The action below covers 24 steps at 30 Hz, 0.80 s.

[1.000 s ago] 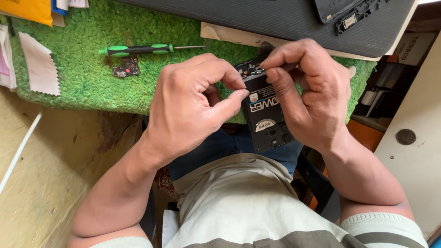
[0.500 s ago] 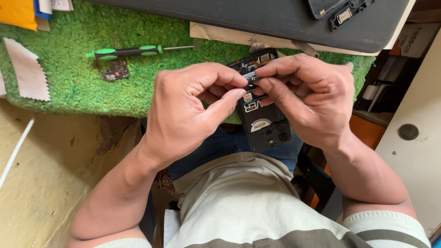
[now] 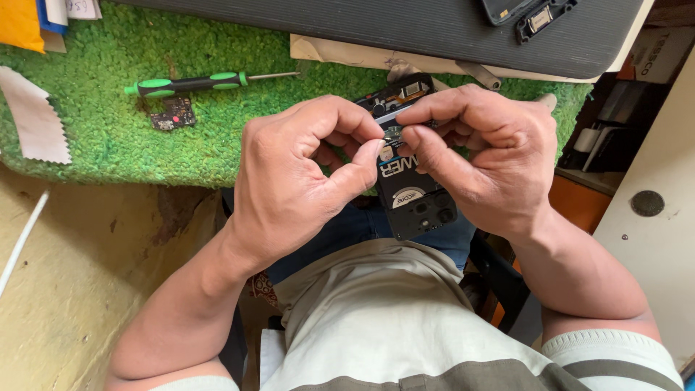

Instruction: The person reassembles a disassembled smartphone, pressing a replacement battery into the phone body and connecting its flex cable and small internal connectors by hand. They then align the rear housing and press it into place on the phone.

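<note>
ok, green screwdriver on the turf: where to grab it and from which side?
Take the screwdriver by its thick green-and-black handle, probably from above with thumb and fingers across it. It lies flat on the green mat, handle left, thin bare shaft pointing right, so the handle is the only grippy part. Nothing crowds it above; the small circuit board sits just below, so avoid coming in low there.

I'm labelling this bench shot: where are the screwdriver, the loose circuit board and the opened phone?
screwdriver (image 3: 190, 82): head view, on its green-and-black handle.
loose circuit board (image 3: 172, 114): head view, middle of the board.
opened phone (image 3: 418, 197): head view, on its dark battery.
</note>
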Tool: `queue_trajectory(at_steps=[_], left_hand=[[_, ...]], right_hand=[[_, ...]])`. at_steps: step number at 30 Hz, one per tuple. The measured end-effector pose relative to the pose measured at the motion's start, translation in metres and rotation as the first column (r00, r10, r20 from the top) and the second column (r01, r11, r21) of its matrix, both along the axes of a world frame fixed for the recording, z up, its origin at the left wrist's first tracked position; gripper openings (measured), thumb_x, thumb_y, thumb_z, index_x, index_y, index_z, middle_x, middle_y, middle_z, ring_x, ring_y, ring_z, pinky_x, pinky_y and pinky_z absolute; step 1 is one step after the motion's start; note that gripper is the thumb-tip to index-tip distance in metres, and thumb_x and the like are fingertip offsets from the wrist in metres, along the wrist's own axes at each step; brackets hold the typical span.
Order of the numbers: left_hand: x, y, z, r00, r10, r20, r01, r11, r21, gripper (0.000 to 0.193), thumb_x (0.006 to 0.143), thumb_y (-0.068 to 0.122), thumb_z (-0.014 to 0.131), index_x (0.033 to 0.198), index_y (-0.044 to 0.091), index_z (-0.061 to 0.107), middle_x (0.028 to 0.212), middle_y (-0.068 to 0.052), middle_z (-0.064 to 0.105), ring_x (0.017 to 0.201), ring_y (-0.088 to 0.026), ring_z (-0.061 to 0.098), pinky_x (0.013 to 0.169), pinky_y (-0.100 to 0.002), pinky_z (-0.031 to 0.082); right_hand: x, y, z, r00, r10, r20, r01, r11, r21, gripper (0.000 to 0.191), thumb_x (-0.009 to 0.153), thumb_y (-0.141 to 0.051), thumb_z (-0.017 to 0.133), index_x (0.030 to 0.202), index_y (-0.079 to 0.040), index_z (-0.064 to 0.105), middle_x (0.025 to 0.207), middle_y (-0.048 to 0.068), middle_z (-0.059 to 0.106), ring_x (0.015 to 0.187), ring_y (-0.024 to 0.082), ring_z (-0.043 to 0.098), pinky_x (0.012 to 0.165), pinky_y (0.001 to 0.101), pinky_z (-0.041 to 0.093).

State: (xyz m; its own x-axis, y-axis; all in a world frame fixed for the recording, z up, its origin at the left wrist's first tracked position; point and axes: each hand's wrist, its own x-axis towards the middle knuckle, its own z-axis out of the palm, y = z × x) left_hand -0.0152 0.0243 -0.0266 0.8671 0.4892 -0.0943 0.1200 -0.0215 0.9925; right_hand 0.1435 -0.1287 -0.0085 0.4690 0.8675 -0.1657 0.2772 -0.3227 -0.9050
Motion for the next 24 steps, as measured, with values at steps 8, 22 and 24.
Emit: queue_trajectory(at_steps=[8,22,24], left_hand=[[-0.0004,-0.0012,-0.0002,0.999,0.037,0.024,-0.036,0.999,-0.021,0.017,0.098,0.001,0.074,0.115,-0.001,0.073,0.102,-0.008,0.078,0.089,-0.01,0.077,0.077,-0.022,0.064],[-0.0011,-0.0019,-0.0017,0.999,0.033,0.024,-0.033,0.999,-0.022,0.018,0.099,0.003,0.077,0.116,0.0,0.075,0.107,-0.01,0.079,0.093,-0.011,0.077,0.081,-0.023,0.063],[-0.0011,-0.0016,-0.0021,0.999,0.03,0.029,-0.029,0.999,-0.032,0.02,0.099,0.002,0.076,0.119,0.0,0.074,0.11,-0.01,0.079,0.096,-0.01,0.077,0.083,-0.023,0.064]], right_hand=[[0.0022,-0.0003,-0.0002,0.999,0.027,0.022,-0.028,0.998,0.051,0.013,0.102,0.003,0.077,0.114,0.004,0.072,0.097,0.007,0.075,0.084,0.006,0.073,0.074,0.0172,0.06],[0.0022,-0.0012,-0.0033,0.998,0.024,0.061,-0.03,0.995,0.094,0.009,0.102,0.003,0.078,0.108,0.004,0.072,0.095,0.007,0.075,0.081,0.005,0.071,0.072,0.0165,0.059],[0.0023,-0.0016,-0.0036,0.998,0.017,0.059,-0.023,0.996,0.092,0.009,0.102,0.003,0.078,0.11,0.004,0.072,0.094,0.007,0.075,0.08,0.005,0.071,0.071,0.0163,0.058]])
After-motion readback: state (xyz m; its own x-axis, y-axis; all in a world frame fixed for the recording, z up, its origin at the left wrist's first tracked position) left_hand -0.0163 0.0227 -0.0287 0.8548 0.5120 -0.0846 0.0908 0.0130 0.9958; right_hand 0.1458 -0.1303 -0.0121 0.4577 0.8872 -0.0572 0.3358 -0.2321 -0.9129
